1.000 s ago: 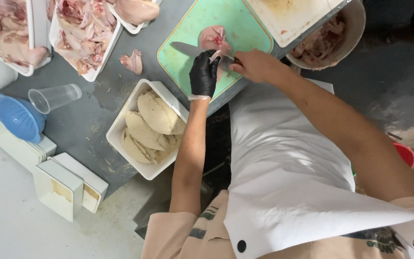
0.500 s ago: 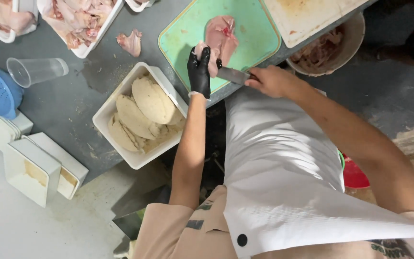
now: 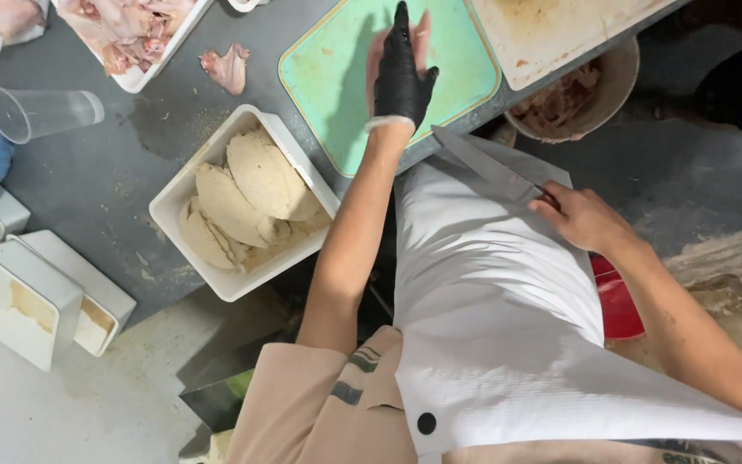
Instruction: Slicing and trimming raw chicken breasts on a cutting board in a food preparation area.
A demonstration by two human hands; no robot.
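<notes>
- Now the knife (image 3: 487, 165) is withdrawn from the green cutting board (image 3: 319, 77); half a second earlier its blade was laid against the meat, beside the gloved hand.
- The knife is gripped by the right hand (image 3: 590, 219), fingers closed round the handle, with the blade held over the white apron (image 3: 491, 309), off the near edge of the board.
- The cut is judged to be finished or paused.
- The raw chicken piece (image 3: 378, 60) is pressed flat near the far edge of the board.
- The left hand (image 3: 401, 77), in a black glove, is laid on the piece, fingers straight and close together; meat is seen on both sides of them.
</notes>
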